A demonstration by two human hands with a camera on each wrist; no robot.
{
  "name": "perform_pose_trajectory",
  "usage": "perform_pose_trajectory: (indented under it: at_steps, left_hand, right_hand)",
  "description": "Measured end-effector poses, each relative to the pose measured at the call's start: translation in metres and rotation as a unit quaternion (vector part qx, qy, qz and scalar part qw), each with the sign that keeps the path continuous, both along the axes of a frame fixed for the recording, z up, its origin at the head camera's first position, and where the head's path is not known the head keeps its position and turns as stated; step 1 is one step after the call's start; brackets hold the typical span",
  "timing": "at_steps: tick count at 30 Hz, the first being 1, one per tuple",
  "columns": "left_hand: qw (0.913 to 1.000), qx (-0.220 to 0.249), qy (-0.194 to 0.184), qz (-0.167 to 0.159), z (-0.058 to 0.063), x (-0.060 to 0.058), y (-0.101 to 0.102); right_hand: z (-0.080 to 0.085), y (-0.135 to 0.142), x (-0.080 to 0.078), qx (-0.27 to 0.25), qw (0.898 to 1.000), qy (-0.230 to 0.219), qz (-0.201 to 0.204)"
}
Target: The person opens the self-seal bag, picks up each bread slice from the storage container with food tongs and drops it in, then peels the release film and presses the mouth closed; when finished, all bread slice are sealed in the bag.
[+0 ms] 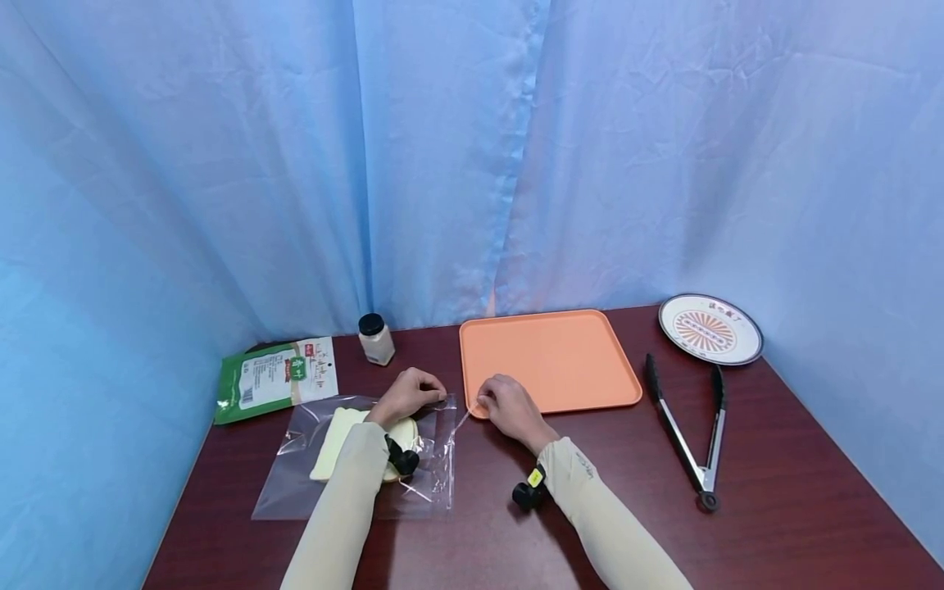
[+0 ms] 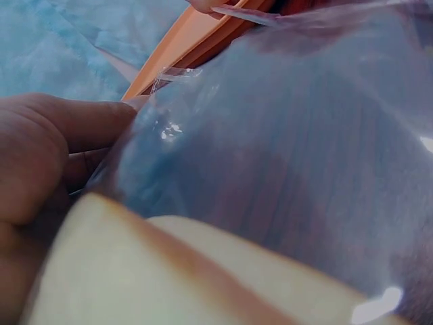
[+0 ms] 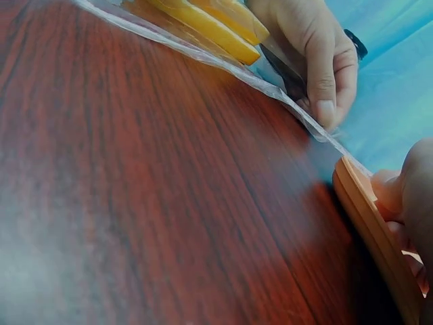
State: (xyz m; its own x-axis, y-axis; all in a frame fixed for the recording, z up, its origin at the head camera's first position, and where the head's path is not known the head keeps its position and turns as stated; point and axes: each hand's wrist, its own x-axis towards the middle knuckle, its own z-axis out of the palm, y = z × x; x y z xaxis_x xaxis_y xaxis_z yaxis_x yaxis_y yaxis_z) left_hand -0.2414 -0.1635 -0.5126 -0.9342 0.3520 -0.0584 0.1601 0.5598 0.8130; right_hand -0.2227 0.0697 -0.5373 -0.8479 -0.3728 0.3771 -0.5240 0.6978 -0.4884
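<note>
A clear plastic bag (image 1: 280, 492) lies on the table with bread slices (image 1: 341, 442) inside it. My left hand (image 1: 409, 395) reaches over the bread and pinches the bag's far right corner between thumb and fingers. In the left wrist view the left thumb (image 2: 95, 125) presses on the film beside the bread (image 2: 135, 264). Over the near left corner of the orange tray, my right hand (image 1: 510, 407) pinches the end of a thin clear plastic strip (image 1: 463, 420), which runs taut from the bag's open-looking right edge. The right fingertips are partly hidden in the right wrist view.
The orange tray (image 1: 546, 360) lies behind the right hand. Metal tongs (image 1: 678, 442) with black tips and a patterned plate (image 1: 711, 329) are at the right. A black-lidded jar (image 1: 377, 340) and a green-and-white packet (image 1: 279, 378) stand or lie behind the bag. Blue curtains (image 1: 442, 164) surround the table.
</note>
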Motion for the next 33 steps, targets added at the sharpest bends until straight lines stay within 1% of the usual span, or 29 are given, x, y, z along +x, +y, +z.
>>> perform_pose_trajectory:
  at_steps: [4,12,17,25,33]
  left_hand:
    - [1.0000,0.000,0.005,-0.001,0.000,0.000,0.000]
    - [1.0000,0.005,0.003,-0.004,-0.001,0.000,-0.002]
    - [1.0000,0.009,-0.002,-0.004,0.000,0.000,-0.001]
    - [1.0000,0.005,0.008,-0.003,-0.001,0.001,-0.001]
    - [1.0000,0.009,0.003,-0.003,-0.003,0.001,0.000]
  right_hand:
    - [0.000,0.003,0.001,0.000,1.000,0.001,-0.003]
    - [0.000,0.012,0.003,-0.008,1.000,-0.002,-0.007]
    - [0.001,0.019,0.005,-0.010,1.000,-0.013,-0.015]
    - [-0.001,0.027,0.005,-0.008,1.000,-0.001,-0.020]
    - [-0.002,0.036,0.006,-0.014,1.000,-0.003,-0.027]
